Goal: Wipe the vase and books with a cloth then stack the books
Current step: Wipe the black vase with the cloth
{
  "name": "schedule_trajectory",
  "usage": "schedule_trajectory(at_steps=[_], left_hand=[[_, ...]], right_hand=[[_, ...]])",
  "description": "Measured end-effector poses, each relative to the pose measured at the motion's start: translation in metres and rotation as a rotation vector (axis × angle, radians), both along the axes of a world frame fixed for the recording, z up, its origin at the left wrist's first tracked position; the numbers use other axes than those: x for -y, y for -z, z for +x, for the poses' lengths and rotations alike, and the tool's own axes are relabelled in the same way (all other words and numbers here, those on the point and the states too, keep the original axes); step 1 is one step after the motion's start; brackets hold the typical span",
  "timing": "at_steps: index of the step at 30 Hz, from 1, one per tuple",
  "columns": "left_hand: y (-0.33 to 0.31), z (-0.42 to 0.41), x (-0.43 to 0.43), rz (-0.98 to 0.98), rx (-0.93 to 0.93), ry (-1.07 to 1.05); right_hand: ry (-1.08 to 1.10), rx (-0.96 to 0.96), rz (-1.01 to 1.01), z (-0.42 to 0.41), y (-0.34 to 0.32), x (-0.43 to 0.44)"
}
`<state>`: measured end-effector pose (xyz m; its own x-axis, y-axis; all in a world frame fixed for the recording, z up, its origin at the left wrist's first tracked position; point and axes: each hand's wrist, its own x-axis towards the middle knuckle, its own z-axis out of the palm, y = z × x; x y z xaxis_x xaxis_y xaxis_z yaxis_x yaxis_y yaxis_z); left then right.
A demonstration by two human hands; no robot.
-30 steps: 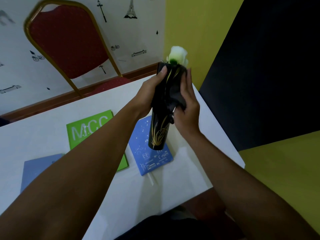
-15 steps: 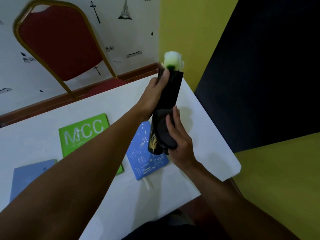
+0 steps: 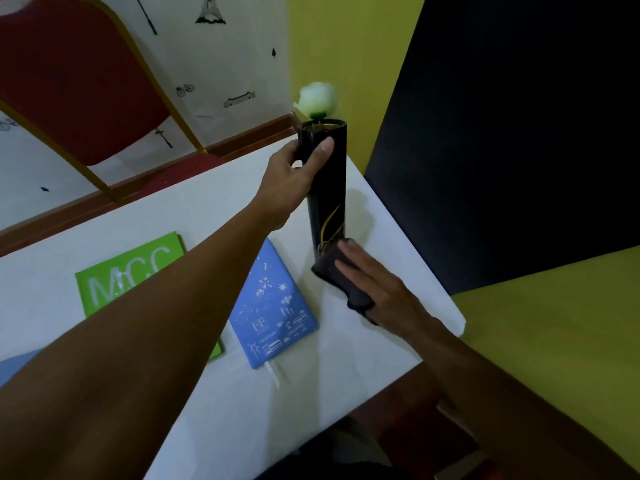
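A tall black vase [image 3: 327, 188] with gold leaf lines stands upright on the white table [image 3: 214, 202], a white flower [image 3: 317, 98] in its mouth. My left hand [image 3: 294, 174] grips the vase near its rim. My right hand [image 3: 377, 289] lies flat on a dark cloth [image 3: 341, 275] pressed to the table at the vase's foot. A blue book [image 3: 273, 306] with white drawings lies left of the cloth. A green book [image 3: 117, 278] marked MCC is partly hidden by my left forearm. Another blue book [image 3: 17, 367] peeks in at the left edge.
A red chair with a gold frame [image 3: 69, 81] stands behind the table at the far left. The table's right corner [image 3: 457, 323] is close to my right hand. A yellow and black wall rises to the right.
The vase has come down from the air and now stands on the table. My right hand slid the cloth down the vase onto the table. My left hand kept its grip near the rim.
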<state>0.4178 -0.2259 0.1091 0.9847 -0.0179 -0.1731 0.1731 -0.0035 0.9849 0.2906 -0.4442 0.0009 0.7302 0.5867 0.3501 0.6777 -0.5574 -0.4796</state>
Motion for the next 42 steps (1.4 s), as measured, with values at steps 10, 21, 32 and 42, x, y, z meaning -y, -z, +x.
schedule_trajectory(at_steps=[10,21,32,42], left_hand=[[0.011,0.025,0.038,0.148,0.188,0.130],[0.018,0.042,0.065,0.259,0.302,0.205],[0.034,0.040,0.065,0.335,0.342,0.253],[0.040,0.032,0.043,0.437,0.199,0.331]], right_hand=[[0.353,-0.055,-0.080,0.032,0.035,0.058],[0.317,-0.262,-0.199,0.022,0.075,0.051],[0.360,-0.314,-0.105,0.025,0.069,0.049],[0.469,-0.630,0.090,0.022,0.055,0.044]])
